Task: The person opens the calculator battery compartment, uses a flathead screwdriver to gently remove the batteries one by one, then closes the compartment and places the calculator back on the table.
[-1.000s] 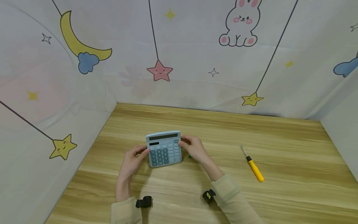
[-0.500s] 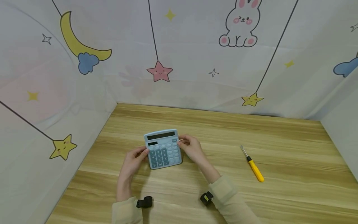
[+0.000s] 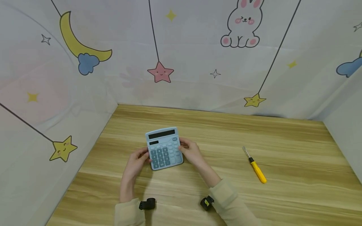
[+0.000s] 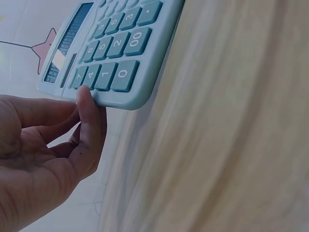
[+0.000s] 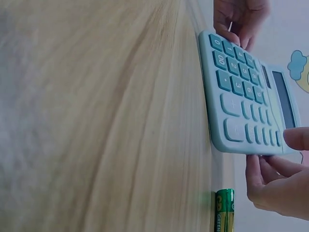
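Note:
A light blue calculator (image 3: 165,153) is held by its two sides, tilted with its keys and display facing the head camera. My left hand (image 3: 136,164) pinches the left edge, its thumb at the 4 and 7 keys in the left wrist view. On the opposite edge, my right hand (image 3: 193,154) grips with the thumb on the front and fingers behind. The lower edge of the calculator is close to the wooden table. In the right wrist view, a green battery (image 5: 225,209) lies near my right fingers; the hand hides it from the head view.
A screwdriver (image 3: 256,169) with a yellow handle lies on the wooden table (image 3: 299,157) to the right, its tip pointing away. A cloth backdrop (image 3: 198,94) with stars, a moon and a rabbit encloses the back and sides.
The calculator has turned to face the head camera more and shifted slightly left. My right hand has moved left with it, its thumb lower on the edge, and now covers the green battery.

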{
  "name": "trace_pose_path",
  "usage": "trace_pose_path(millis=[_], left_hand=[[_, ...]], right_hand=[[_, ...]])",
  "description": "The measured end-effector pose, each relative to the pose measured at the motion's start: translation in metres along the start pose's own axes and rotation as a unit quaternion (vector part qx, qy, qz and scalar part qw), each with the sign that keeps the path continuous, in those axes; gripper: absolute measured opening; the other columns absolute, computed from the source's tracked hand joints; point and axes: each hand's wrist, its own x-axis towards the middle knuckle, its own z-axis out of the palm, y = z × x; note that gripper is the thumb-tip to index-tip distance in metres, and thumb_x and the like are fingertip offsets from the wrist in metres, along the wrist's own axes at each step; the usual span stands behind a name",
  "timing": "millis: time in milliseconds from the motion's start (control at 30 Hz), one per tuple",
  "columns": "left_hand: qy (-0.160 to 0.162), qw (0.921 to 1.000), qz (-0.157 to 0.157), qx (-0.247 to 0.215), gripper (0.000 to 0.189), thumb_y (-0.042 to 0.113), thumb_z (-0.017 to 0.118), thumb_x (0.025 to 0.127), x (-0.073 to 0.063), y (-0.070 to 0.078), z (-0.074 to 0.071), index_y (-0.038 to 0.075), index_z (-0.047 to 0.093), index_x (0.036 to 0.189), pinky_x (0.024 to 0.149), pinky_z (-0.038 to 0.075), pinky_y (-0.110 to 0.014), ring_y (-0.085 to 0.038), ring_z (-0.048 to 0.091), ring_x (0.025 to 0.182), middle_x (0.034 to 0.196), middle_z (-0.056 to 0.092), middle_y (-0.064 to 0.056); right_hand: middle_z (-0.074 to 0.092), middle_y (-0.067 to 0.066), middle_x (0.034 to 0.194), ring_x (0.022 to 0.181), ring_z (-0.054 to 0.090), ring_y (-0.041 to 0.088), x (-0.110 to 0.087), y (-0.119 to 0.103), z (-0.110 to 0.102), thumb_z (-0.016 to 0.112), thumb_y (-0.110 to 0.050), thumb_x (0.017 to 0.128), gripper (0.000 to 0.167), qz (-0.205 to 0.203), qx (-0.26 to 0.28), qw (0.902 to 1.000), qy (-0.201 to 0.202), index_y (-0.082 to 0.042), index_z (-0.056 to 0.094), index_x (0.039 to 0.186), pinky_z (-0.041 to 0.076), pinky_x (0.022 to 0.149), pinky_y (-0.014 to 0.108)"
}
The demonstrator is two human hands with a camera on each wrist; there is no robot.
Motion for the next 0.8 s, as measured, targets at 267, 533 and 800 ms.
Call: trace_pose_path(millis=[267, 533, 800], left_hand=[[-0.007, 0.9995, -0.021, -0.021, 0.042, -0.008, 0.038, 0.094, -0.0008, 0.0014, 0.0007, -0.014, 0.043, 0.136, 0.079, 0.052, -0.015, -0.013, 0.054, 0.094, 0.120, 0.049, -0.026], [-0.001, 0.9988, -0.046, -0.019, 0.050, -0.012, 0.037, 0.091, 0.0000, 0.0011, 0.0014, -0.011, 0.040, 0.140, 0.081, 0.052, -0.016, -0.019, 0.050, 0.102, 0.123, 0.047, -0.024], [0.011, 0.9987, -0.050, -0.001, 0.046, -0.009, 0.039, 0.093, 0.0003, 0.0011, 0.0072, -0.012, 0.040, 0.139, 0.079, 0.051, -0.016, -0.022, 0.052, 0.105, 0.127, 0.048, -0.026]], right_hand=[[0.051, 0.021, 0.130, 0.112, 0.053, 0.030, -0.0016, 0.0015, 0.0031, 0.056, -0.006, 0.092, 0.044, 0.005, 0.001, 1.0000, -0.005, 0.001, 0.051, 0.136, 0.048, 0.094, 0.039], [0.050, 0.022, 0.133, 0.116, 0.052, 0.033, -0.0014, 0.0022, 0.0053, 0.056, -0.006, 0.092, 0.050, 0.015, 0.002, 0.9998, -0.012, 0.004, 0.045, 0.140, 0.046, 0.099, 0.042], [0.046, 0.026, 0.137, 0.122, 0.050, 0.036, -0.0043, 0.0022, 0.0077, 0.055, -0.008, 0.092, 0.058, 0.019, 0.009, 0.9994, -0.028, 0.005, 0.035, 0.145, 0.045, 0.102, 0.045]])
